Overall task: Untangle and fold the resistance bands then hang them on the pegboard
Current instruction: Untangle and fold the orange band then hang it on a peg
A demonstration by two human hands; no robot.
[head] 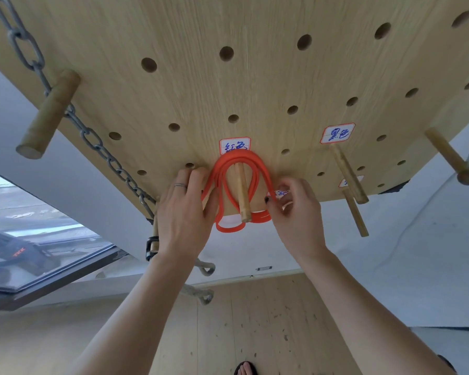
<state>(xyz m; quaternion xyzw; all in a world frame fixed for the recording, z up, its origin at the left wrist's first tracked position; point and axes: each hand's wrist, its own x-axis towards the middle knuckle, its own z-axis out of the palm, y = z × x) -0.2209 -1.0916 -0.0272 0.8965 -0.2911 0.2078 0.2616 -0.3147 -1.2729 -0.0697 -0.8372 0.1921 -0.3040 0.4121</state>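
The red band [237, 185] hangs in several folded loops over a wooden peg [242, 192] low in the middle of the pegboard [255, 77], its top arc touching the board just under a white label [235, 145] with handwriting on it. The lowest loops droop past the tip of the peg.

My left hand [186, 212] lies against the left side of the loops, fingers fairly straight and pressing the strands toward the board; it curls round nothing, so that grip is open. A ring sits on one finger. My right hand [295, 209] is at the right side of the loops, thumb and forefinger pinching a strand there, so that grip is closed on the band.

Around this, the board carries other wooden pegs: a thick one [48, 115] at the upper left, thin ones [348, 173] to the right under a second label [337, 133]. A metal chain [92, 139] runs down the board's left edge. Below are a pale wooden floor [268, 320], a window [38, 239] to the left, and my sandalled foot [245, 368] at the bottom edge.
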